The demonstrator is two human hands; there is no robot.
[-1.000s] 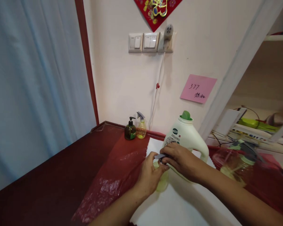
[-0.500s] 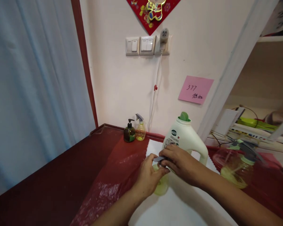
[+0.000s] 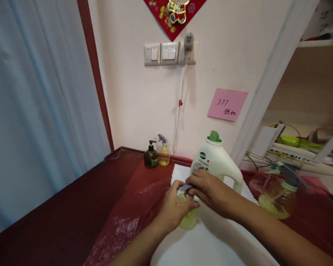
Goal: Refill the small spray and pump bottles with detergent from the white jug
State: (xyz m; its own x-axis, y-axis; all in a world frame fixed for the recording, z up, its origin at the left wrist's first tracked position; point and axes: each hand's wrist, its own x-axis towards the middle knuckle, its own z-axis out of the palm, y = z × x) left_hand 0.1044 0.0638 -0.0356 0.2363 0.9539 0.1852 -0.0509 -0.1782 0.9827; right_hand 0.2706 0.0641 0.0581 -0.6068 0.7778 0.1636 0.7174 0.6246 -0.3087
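I face a pale, pinkish-white wall bearing two switch plates, a socket with a plug and white cord, a handwritten pink note, and the lower point of a red diamond-shaped decoration. To the left, a light blue curtain hangs beside a red-brown upright strip; to the right, a white post borders cluttered shelves. A dark red-brown table meets the wall in soft, dim light.

room leftward, jug behind right hand
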